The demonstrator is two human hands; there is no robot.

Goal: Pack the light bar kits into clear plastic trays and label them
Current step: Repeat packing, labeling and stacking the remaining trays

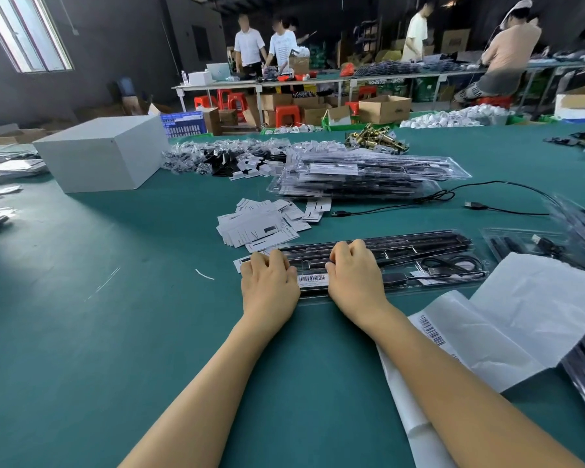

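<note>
A: Which step is this?

B: Sealing, I'd judge. Both hands press on the tray (379,261) lying on the green table (115,332). The left hand (269,282) has its fingers curled down on the tray's left end; the right hand (353,275) bends its fingers onto the middle. A barcode label (313,279) sits between them.

A: Next?

B: Probably pressing along toward the tray's right end, then stacking.

A: Counts?

B: One tray under the hands, one pile of finished trays (368,177) behind it, one heap of paper cards (267,221) between them.
</note>
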